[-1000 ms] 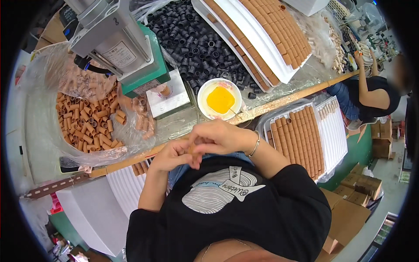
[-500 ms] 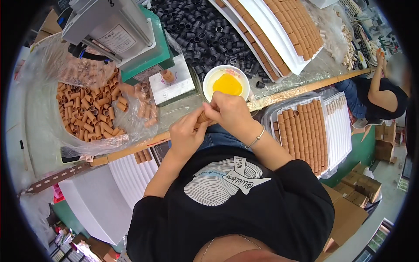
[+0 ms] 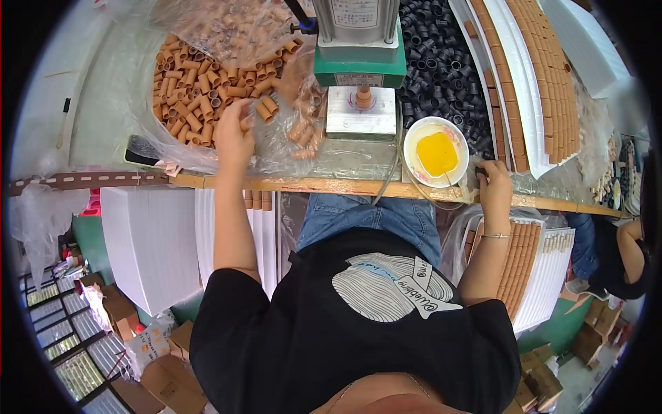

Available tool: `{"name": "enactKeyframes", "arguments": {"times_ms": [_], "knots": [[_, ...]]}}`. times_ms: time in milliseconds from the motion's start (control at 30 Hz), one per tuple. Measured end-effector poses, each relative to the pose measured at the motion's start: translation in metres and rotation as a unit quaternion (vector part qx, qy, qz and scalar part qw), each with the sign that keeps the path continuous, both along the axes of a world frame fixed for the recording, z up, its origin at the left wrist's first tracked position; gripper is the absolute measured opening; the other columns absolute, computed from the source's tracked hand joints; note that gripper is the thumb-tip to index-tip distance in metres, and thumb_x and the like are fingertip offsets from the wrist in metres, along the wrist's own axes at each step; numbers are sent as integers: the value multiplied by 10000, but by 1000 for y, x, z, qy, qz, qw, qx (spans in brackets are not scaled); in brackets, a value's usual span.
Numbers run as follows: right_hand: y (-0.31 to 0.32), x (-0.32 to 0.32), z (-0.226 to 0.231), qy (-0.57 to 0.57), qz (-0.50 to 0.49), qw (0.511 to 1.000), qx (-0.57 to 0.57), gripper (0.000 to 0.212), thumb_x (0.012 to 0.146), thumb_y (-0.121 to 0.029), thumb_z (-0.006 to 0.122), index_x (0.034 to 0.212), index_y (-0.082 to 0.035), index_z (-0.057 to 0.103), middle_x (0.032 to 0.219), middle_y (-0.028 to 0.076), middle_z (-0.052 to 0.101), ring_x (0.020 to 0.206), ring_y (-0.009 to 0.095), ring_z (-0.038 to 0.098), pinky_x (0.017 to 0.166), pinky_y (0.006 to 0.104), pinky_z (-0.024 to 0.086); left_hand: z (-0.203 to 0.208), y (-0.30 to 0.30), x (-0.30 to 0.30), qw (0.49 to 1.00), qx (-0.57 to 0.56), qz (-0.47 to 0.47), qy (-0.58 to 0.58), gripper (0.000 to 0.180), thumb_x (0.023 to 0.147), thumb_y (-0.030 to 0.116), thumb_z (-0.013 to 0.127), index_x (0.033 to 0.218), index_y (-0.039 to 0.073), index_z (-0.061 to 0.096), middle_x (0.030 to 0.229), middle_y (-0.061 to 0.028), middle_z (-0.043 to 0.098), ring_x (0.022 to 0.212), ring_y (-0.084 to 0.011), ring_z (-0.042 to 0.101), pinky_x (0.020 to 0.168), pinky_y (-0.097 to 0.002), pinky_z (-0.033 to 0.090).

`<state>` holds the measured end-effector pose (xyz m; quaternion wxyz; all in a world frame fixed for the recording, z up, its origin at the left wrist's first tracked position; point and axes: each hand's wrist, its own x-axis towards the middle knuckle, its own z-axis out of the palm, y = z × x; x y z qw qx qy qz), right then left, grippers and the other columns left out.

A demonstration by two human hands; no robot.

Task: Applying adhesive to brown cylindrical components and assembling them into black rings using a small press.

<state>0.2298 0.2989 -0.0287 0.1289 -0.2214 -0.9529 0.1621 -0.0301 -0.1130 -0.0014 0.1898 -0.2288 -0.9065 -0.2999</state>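
Black cloth comes nearest my lens: one shirt [image 3: 289, 331], then one pair of blue jeans [image 3: 345, 212] running under the wooden table edge [image 3: 310, 185]. Below that edge I count three brown tube ends [image 3: 258, 200] on the left; on the right are tube rows [image 3: 518, 269], too tightly packed to number. Just over the edge, the right hand [image 3: 495, 183] has its fingers bent at the near margin of the black fittings [image 3: 434, 58]; I cannot tell whether they have closed on a piece. One white bowl [image 3: 416, 134] of yellow stuff sits near, to that hand's left. The left hand [image 3: 234, 138] reaches into the near side of the heap of brown tubes [image 3: 189, 103], its thumb and fingers partly curled; whether one is grasped I cannot make out. Two loose tubes [image 3: 267, 108] lie just to its right; the heap defies counting. Farther on, one upright tube [image 3: 363, 98] stands on one metal block [image 3: 345, 124] beneath one green-based press [image 3: 358, 67]. At far right is one other person [image 3: 610, 265].
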Motion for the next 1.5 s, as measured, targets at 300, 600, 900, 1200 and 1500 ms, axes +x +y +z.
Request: {"name": "enactKeyframes", "arguments": {"times_ms": [300,600,900,1200,1500], "knots": [[-45,-21,25,156,41,977,-139,113,774,-14,689,883,-33,666,936,117,622,823,271,641,705,334,517,-6,-14,-35,964,-226,-137,6,240,772,-1,572,996,56,637,1000,-107,643,973,-289,574,828,-360,469],[-62,-36,25,87,174,971,136,84,715,-115,624,791,-128,656,1043,65,604,1043,255,536,840,394,388,9,66,65,912,206,-194,-297,278,771,1,719,1037,39,649,968,-55,668,868,-150,611,741,-248,482],[-92,-56,55,230,162,898,-340,90,827,-67,669,887,-41,608,1064,79,611,1044,239,543,912,341,398,7,120,98,882,215,-294,-300,323,790,-18,705,1102,52,658,1023,-62,664,869,-138,611,740,-238,481],[-119,-69,53,276,193,919,-204,146,766,-92,707,882,-60,624,1016,87,599,959,258,561,821,353,423,-10,144,117,375,624,-164,-665,403,972,183,544,1359,160,432,1129,-48,601,1021,-130,579,885,-277,486],[-82,-55,63,371,127,916,-80,219,711,-133,760,904,-84,670,972,72,631,910,268,585,779,377,446,-18,167,127,187,686,-144,-688,305,975,191,534,1256,72,527,1101,-60,617,1039,-170,591,852,-288,541]]}}
